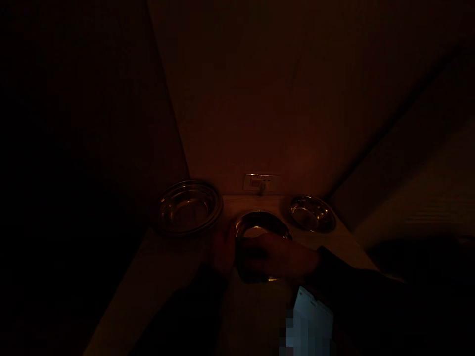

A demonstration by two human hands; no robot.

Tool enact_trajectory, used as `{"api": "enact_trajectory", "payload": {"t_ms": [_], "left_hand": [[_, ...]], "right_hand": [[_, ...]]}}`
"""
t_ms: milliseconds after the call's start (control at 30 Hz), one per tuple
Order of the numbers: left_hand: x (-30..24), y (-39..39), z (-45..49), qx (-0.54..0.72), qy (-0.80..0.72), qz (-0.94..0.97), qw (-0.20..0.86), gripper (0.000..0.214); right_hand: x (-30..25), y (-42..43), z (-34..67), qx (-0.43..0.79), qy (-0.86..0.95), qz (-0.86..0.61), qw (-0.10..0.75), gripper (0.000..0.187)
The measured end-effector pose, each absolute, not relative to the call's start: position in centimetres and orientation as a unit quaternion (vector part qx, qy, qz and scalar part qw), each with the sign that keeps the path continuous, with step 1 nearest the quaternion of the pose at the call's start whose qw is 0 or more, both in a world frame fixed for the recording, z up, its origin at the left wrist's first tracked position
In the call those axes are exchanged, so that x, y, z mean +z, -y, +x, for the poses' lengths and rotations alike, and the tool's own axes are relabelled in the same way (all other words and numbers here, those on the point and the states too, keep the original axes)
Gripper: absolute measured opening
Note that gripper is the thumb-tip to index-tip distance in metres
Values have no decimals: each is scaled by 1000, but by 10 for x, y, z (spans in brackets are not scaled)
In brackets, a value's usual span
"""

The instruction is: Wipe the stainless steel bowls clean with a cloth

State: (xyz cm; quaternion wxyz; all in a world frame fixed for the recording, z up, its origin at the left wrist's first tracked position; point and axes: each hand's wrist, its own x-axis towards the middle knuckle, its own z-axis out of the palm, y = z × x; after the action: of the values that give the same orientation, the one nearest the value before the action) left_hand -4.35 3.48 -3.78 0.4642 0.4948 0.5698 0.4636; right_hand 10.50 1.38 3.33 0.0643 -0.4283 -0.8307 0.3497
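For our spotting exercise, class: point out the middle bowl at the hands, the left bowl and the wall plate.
middle bowl [260, 223], head view, far inner wall.
left bowl [188, 207], head view, inside bottom.
wall plate [260, 182], head view, its centre.

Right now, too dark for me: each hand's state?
Left hand: on left rim of the middle round metal bowl, grip unclear.
Right hand: closed over its front rim.

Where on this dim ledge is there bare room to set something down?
Bare ledge lies front left, below the left bowl and beside the left hand. The back is crowded: middle bowl under the right hand, right bowl.
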Motion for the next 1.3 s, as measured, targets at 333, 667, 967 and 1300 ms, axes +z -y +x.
{"api": "enact_trajectory", "payload": {"t_ms": [333, 667, 967, 1300], "left_hand": [[-35, -34, -41, 471, -561, 491, 472, 37], [-24, -36, -44, 445, -527, 537, 486, 35], [-33, -38, -41, 418, -508, 564, 499, 38], [-28, -35, -47, 414, -538, 532, 506, 34]], "right_hand": [[51, 9, 113, 365, 841, -398, -10, 40], [49, 24, 122, 341, 861, -374, -50, 34], [35, 42, 103, 314, 860, -402, 18, 40], [22, 35, 84, 291, 814, -492, 104, 51]]}}
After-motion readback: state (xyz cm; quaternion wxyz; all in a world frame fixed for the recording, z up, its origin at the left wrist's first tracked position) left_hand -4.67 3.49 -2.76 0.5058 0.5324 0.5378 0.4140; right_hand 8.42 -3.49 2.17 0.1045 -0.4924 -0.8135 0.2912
